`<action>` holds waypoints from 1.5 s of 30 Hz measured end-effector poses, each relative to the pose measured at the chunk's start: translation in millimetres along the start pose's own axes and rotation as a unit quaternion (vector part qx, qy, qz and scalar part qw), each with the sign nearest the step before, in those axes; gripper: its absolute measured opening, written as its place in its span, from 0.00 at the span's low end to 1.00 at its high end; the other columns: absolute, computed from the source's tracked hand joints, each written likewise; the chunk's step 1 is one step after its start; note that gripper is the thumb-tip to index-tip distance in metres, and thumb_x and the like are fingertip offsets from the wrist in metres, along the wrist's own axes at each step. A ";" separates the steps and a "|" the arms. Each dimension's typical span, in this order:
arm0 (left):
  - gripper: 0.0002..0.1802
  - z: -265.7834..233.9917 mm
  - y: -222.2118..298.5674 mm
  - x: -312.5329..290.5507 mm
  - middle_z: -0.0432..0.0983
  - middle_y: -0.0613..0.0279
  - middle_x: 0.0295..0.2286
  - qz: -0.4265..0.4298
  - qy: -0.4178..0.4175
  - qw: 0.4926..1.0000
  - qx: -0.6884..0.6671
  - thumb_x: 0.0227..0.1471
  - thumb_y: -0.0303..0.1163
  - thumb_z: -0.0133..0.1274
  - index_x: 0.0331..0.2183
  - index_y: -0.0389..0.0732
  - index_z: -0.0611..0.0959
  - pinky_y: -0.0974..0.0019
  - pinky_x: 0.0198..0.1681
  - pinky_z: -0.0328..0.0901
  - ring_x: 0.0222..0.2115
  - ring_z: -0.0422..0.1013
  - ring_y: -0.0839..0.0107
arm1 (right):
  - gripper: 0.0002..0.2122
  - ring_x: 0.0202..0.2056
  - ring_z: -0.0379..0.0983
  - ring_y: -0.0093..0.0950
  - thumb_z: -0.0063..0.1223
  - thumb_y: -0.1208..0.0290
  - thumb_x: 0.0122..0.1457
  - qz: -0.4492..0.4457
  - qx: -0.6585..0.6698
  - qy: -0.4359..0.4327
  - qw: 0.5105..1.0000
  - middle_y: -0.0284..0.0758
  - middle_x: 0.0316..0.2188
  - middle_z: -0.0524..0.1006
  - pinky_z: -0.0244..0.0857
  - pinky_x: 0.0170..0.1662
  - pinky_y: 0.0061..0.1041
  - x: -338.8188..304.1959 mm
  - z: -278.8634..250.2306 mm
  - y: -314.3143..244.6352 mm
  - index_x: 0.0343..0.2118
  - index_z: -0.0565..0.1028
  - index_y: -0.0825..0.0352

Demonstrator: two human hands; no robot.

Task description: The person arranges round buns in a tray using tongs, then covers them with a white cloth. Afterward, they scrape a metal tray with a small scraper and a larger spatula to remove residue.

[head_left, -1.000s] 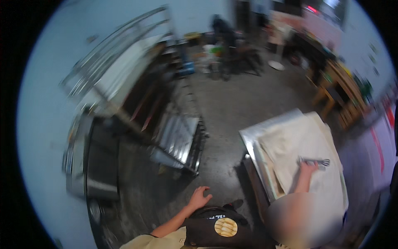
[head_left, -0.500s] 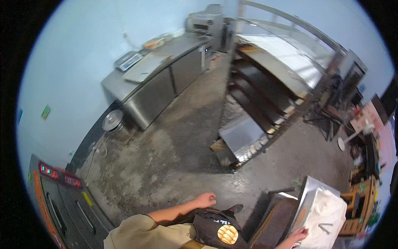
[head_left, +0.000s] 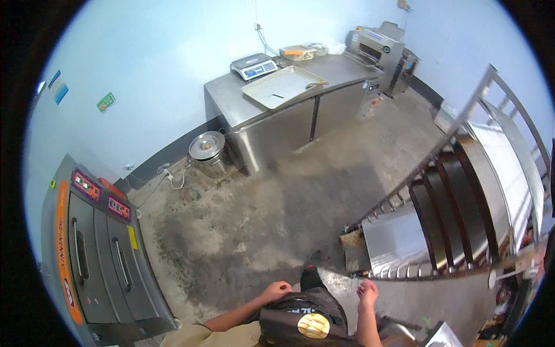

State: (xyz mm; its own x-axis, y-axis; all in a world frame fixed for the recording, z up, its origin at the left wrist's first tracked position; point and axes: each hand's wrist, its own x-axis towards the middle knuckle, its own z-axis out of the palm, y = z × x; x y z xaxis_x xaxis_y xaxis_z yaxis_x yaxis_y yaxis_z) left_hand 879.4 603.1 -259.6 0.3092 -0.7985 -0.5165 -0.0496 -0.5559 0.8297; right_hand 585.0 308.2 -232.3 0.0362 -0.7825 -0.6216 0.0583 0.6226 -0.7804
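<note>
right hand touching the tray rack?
Apart. Head view: the right hand hangs empty with bare floor showing between it and the tray rack; nothing is in its grip.

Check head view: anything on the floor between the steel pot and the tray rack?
Nothing: bare stained concrete floor runs from the lidded steel pot to the tray rack in the head view.

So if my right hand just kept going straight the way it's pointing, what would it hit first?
Probably the tray rack. Your right hand, empty and loosely curled, points up and ahead toward the rack's low front corner. Only bare floor shows between them, though depth is hard to judge here.
</note>
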 end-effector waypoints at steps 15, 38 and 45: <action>0.19 -145.6 180.2 259.0 0.87 0.59 0.40 -0.051 0.264 0.938 -0.218 0.65 0.39 0.60 0.51 0.35 0.86 0.62 0.47 0.75 0.40 0.81 0.70 | 0.11 0.33 0.77 0.19 0.62 0.71 0.68 -0.140 -0.349 -0.449 0.811 0.31 0.34 0.83 0.72 0.38 0.23 203.6 466.7 -184.0 0.49 0.83 0.70; 0.12 -600.2 295.5 659.6 0.84 0.62 0.36 -0.029 0.510 0.764 -0.395 0.63 0.34 0.60 0.43 0.35 0.86 0.67 0.39 0.74 0.34 0.78 0.74 | 0.17 0.46 0.82 0.43 0.67 0.60 0.59 -0.324 -0.578 -0.356 0.659 0.45 0.45 0.83 0.76 0.49 0.43 425.2 1117.6 -339.2 0.44 0.86 0.69; 0.15 -598.1 304.4 708.8 0.85 0.62 0.36 -0.176 0.624 0.666 -0.370 0.61 0.35 0.62 0.45 0.34 0.86 0.64 0.43 0.73 0.35 0.79 0.70 | 0.11 0.48 0.77 0.48 0.63 0.67 0.60 -0.423 -0.634 -0.422 0.490 0.43 0.49 0.76 0.73 0.49 0.48 448.6 1176.8 -306.6 0.41 0.82 0.68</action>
State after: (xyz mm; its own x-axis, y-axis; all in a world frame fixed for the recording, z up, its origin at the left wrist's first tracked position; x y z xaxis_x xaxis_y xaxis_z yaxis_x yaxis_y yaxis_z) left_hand 1651.4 6.0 -246.6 0.7500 0.4196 -0.5112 0.5723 -0.0244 0.8197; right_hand 1757.4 -243.2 -191.6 0.9660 -0.1556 -0.2064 -0.2387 -0.8434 -0.4813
